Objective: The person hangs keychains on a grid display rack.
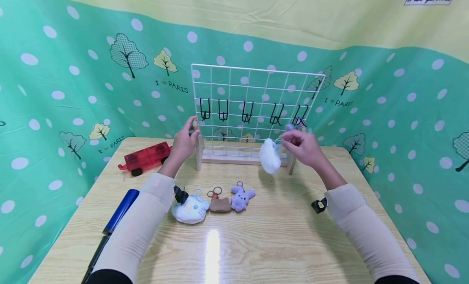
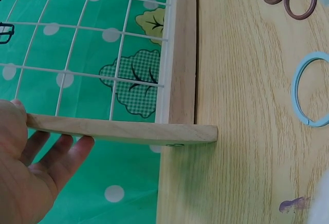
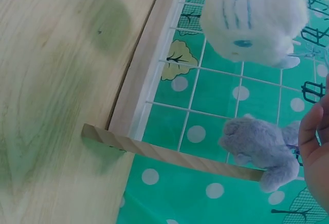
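Observation:
My left hand (image 1: 184, 142) grips the left wooden side post (image 2: 123, 130) of a white wire grid rack (image 1: 258, 68), thumb on one side and fingers on the other. In front of the grid's right part, my right hand (image 1: 303, 147) pinches the ring of a white plush keychain (image 1: 270, 157), which hangs above the table; its blue whiskers show in the right wrist view. Behind that hand a purple plush keychain (image 3: 259, 144) hangs at the rightmost black hook (image 1: 299, 116), partly hidden. Several more black hooks (image 1: 247, 112) line the grid.
On the table (image 1: 278, 235) lie a white plush keychain with blue details (image 1: 190, 210), a brown plush keychain (image 1: 220, 205) and a purple plush keychain (image 1: 240, 198). A red toy wagon (image 1: 146, 157) stands left of the rack. A blue-and-black stick-like object (image 1: 121, 210) lies by the left forearm.

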A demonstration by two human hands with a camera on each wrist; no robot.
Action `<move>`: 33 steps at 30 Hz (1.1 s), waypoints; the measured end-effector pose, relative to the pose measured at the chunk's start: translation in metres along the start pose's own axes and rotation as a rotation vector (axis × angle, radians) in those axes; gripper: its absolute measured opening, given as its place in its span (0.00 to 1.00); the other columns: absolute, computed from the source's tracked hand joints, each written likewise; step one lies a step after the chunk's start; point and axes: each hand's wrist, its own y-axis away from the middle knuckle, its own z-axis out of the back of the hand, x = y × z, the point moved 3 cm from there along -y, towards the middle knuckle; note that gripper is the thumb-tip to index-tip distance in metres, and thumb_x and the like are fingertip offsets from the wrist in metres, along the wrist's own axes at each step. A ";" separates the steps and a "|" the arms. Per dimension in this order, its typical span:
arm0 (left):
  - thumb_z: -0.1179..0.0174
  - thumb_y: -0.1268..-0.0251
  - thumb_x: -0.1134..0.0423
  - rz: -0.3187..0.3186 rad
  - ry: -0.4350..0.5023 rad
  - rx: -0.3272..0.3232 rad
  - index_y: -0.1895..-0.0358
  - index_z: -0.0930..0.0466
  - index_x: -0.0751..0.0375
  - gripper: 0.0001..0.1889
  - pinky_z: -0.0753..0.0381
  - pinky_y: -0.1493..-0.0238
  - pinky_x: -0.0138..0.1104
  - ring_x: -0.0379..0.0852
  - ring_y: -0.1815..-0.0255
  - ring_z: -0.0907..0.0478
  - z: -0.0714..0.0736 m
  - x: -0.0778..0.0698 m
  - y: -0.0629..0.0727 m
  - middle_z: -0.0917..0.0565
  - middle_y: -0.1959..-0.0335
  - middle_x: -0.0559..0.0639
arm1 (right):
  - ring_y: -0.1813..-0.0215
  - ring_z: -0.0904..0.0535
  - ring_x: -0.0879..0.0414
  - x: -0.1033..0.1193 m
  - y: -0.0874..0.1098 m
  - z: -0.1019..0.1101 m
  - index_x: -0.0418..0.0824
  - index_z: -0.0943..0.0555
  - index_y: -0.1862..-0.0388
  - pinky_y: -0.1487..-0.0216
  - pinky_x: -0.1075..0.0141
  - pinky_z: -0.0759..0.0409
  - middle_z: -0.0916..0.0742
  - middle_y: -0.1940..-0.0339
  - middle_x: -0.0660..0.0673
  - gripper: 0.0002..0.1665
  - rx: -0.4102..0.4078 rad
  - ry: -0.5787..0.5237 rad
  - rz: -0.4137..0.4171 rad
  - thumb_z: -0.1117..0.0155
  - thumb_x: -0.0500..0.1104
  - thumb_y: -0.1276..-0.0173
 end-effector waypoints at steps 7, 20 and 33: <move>0.51 0.18 0.54 -0.002 0.008 -0.003 0.20 0.47 0.33 0.29 0.18 0.40 0.58 0.63 0.35 0.22 0.000 0.000 0.000 0.26 0.30 0.61 | 0.71 0.29 0.59 -0.020 -0.011 0.003 0.33 0.15 0.52 0.74 0.76 0.30 0.17 0.66 0.41 0.10 -0.101 -0.007 0.025 0.34 0.31 0.30; 0.52 0.18 0.54 -0.013 0.012 0.006 0.19 0.48 0.35 0.29 0.18 0.40 0.58 0.63 0.34 0.23 0.001 0.000 0.001 0.26 0.30 0.62 | 0.71 0.29 0.57 -0.017 -0.015 0.001 0.38 0.13 0.49 0.74 0.74 0.31 0.18 0.67 0.53 0.11 -0.204 -0.084 0.001 0.32 0.38 0.28; 0.52 0.17 0.54 -0.003 0.017 0.003 0.19 0.48 0.33 0.29 0.19 0.39 0.59 0.64 0.34 0.24 0.000 0.000 0.001 0.26 0.29 0.62 | 0.69 0.28 0.52 -0.013 -0.020 -0.005 0.43 0.13 0.48 0.73 0.74 0.29 0.14 0.60 0.44 0.12 -0.283 -0.006 -0.031 0.32 0.42 0.27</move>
